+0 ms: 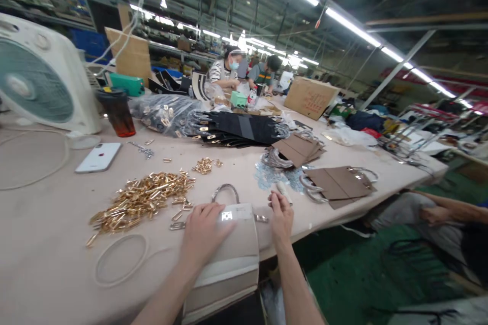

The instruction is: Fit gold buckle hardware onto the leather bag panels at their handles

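A pale handbag [238, 244] with a curved grey handle [225, 186] lies at the table's near edge. Its flap carries a shiny metal plate [227, 216], and metal fittings [261, 218] stick out at both sides. My left hand [204, 231] lies on the bag's left part with fingers stretched out. Just right of the bag, my right hand [281, 213] hovers with thumb and fingers pinched together; what they hold, if anything, is too small to make out. Beyond those fingertips is a pale cylinder [284, 192]. A heap of gold metal fittings [147, 198] spreads to the left.
Brown bag pieces [337, 185] and small clear discs [263, 175] lie at right. Black straps [240, 128] are stacked behind. A phone [98, 157], a dark cup [117, 114] and a fan [41, 76] stand left. A seated person's leg [400, 213] is at right; two people work farther back.
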Demonstrator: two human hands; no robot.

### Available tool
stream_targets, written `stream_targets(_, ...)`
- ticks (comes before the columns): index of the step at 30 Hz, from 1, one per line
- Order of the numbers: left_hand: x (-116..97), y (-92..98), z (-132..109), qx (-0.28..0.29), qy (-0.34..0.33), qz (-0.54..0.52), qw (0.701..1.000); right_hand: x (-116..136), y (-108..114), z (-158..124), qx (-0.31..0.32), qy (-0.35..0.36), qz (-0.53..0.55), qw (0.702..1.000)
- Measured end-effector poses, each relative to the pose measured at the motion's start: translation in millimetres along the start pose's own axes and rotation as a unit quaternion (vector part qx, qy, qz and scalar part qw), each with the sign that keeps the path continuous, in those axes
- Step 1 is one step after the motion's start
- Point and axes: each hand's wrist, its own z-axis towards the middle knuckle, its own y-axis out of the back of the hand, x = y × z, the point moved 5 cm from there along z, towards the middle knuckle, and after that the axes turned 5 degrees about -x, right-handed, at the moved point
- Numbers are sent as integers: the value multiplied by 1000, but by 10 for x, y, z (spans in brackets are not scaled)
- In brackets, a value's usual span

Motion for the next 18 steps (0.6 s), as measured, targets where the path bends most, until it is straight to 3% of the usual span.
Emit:
stream_targets(3,47,-51,20,4,0,4,1000,-217,264,224,-73,6,-48,996)
stream_targets(6,59,-69,31,-1,-5,-2,1000,-327,356,389,-61,38,-98,993)
stream_targets(13,8,-31,25,-5,-8,-3,1000,-292,179,501,-30,113,-319,941)
stream_targets(18,-31,-4,5,2,-4,2,1000,-348,165,525,-5,112,-327,938)
